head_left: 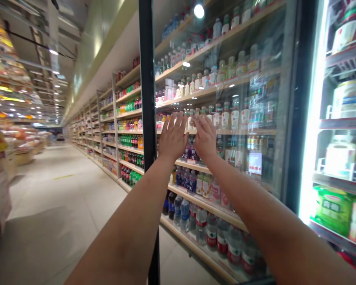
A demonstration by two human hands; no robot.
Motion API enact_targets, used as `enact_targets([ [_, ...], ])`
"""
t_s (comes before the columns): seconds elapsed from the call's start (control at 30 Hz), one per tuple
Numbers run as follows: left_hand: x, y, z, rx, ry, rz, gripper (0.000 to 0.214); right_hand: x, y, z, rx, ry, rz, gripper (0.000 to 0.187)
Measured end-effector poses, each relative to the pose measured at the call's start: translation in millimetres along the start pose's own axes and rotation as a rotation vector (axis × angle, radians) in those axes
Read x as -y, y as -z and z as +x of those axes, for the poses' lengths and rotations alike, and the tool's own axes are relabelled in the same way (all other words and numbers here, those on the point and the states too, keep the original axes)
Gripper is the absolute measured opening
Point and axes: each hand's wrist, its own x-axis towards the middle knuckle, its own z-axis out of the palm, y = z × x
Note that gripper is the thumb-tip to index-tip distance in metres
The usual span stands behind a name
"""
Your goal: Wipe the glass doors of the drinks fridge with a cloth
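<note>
My left hand is raised with its palm toward the glass door of a cooler, fingers stretched upward. It seems to lie flat on the pane near the dark door frame. Close beside it, my right hand is also up at the glass, its fingers slightly bent and leaning to the left. No object shows in either hand, though both palms are hidden. Shelves of bottled drinks show through the pane behind the hands.
At right, a lit cooler holds jars, bottles and a green package. Long drink shelves run down the left side of the door. A pale floor aisle stretches away, with stacked goods along its far side.
</note>
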Motion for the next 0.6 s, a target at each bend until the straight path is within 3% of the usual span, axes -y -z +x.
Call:
enact_targets([
  [0.2,0.1,1.1,-0.8,0.003,-0.011,0.008,0.057,0.3,0.3,-9.6,0.043,0.126,0.019,0.044],
  [0.43,0.1,1.9,-0.9,0.022,-0.012,0.001,0.058,5.6,-5.7,-2.2,-0.067,0.036,0.004,0.047],
  [0.6,-0.8,3.1,-0.5,0.031,0.007,-0.004,0.058,2.0,-1.8,-9.3,0.028,0.117,0.04,0.044],
])
